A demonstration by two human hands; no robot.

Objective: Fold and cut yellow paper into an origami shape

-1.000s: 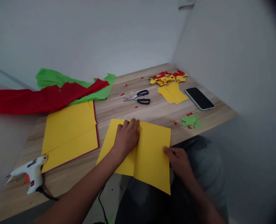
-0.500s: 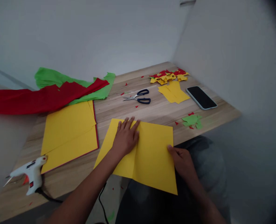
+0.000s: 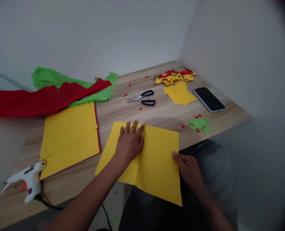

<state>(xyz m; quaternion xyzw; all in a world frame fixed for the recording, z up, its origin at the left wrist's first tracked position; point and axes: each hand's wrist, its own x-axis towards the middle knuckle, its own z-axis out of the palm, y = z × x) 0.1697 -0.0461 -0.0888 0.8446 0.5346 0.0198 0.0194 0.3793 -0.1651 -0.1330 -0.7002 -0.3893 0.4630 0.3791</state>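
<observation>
A sheet of yellow paper with a crease down its middle lies partly on the table, its near part sticking out past the front edge. My left hand rests flat on the sheet just left of the crease, fingers spread. At the sheet's right edge my right hand pinches the paper, thumb on top and the other fingers curled beneath. The right half of the sheet is tilted up a little along the crease. Beyond the sheet lie scissors with dark blue handles, their blades slightly apart.
At left, a white glue gun lies beside stacked yellow sheets. Red crepe paper and green crepe paper overlap the stack. Rightward are cut scraps, yellow pieces, a phone and green scraps.
Both hands keep their places on the yellow sheet. The view has shifted slightly, and the sheet's near right corner sits a little lower.
</observation>
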